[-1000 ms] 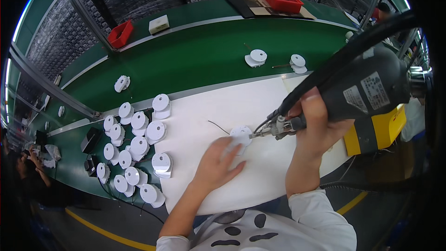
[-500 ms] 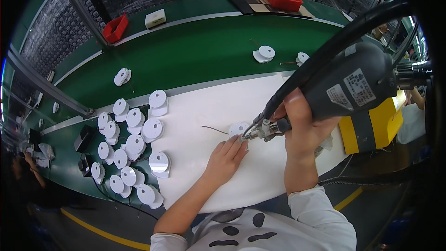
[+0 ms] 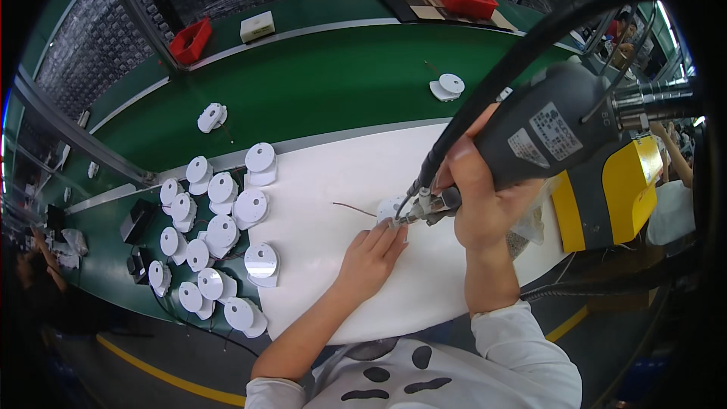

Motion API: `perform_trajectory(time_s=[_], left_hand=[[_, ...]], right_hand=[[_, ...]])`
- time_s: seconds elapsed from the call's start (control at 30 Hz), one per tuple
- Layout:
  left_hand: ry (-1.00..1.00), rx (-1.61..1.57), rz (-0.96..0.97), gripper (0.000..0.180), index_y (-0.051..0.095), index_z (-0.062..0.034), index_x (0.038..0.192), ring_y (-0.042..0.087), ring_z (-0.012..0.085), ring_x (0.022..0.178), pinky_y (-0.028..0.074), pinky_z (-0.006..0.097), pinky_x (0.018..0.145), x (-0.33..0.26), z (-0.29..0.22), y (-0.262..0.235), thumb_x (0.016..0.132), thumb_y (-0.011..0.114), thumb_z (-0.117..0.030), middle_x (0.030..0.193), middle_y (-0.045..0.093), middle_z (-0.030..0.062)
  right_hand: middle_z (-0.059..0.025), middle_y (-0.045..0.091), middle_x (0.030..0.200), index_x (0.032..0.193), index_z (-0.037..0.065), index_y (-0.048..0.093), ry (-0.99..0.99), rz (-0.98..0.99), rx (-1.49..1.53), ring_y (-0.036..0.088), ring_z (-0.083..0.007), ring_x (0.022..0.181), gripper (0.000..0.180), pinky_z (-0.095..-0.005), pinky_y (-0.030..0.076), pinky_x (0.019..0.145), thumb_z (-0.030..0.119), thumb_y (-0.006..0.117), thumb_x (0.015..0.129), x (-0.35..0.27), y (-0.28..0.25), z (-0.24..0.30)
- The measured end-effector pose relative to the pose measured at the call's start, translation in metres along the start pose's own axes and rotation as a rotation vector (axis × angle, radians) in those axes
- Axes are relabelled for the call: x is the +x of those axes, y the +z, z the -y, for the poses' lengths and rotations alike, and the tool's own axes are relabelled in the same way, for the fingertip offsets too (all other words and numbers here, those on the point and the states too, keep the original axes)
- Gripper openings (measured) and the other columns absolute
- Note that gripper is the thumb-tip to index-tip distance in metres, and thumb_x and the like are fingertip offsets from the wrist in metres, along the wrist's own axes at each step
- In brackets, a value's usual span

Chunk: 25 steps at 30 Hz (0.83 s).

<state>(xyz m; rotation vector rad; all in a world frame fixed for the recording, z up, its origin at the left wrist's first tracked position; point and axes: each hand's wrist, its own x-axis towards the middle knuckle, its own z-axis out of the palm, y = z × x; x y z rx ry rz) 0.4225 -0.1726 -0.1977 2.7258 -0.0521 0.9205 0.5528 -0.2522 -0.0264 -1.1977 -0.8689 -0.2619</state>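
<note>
White covers the middle of the work surface (image 3: pixel 356 174), a smooth mat bordered by green belt. On it lies a small round white part (image 3: pixel 388 210), with a thin wire (image 3: pixel 352 207) trailing off to its left. The left hand (image 3: pixel 371 257) rests flat beside the part, its fingers (image 3: pixel 388 236) stretched out close together and touching the part's near edge. The right hand (image 3: pixel 481 201) is wrapped tight around a grey powered screwdriver (image 3: pixel 530 140), whose tip presses down onto the part; a thick black hose (image 3: pixel 530 45) arcs up from the tool. To the left, a cluster of round white parts (image 3: pixel 216 235) stands along the mat's edge. Two red bins (image 3: pixel 191 39) sit on the far side of the belt.
</note>
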Motion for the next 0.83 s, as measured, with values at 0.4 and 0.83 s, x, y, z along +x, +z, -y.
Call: perform_trajectory(time_s=[0.4, 0.83], left_hand=[[0.099, -0.15, 0.029, 0.038, 0.068, 0.001, 0.117, 0.056, 0.0299, 0.124, 0.052, 0.036, 0.087, -0.007, 0.003, -0.001, 0.08, 0.062, -0.005, 0.13, 0.059, 0.0158], [0.08, -0.118, 0.034, 0.03, 0.072, -0.0085, 0.112, 0.063, 0.0279, 0.109, 0.052, 0.035, 0.079, -0.005, 0.003, -0.005, 0.083, 0.07, -0.01, 0.129, 0.061, 0.0122]], right_hand=[[-0.0074, 0.051, 0.062, 0.105, -0.007, 0.047, -0.027, -0.311, -0.014, 0.046, -0.0109, 0.046, 0.029, -0.0244, 0.042, 0.046, 0.008, 0.057, 0.082, 0.007, 0.001, 0.029], [-0.014, 0.061, 0.092, 0.114, -0.006, 0.052, 0.04, -0.068, 0.087, 0.06, -0.0154, 0.055, 0.04, -0.0246, 0.049, 0.044, 0.01, 0.069, 0.082, -0.002, 0.002, 0.014]])
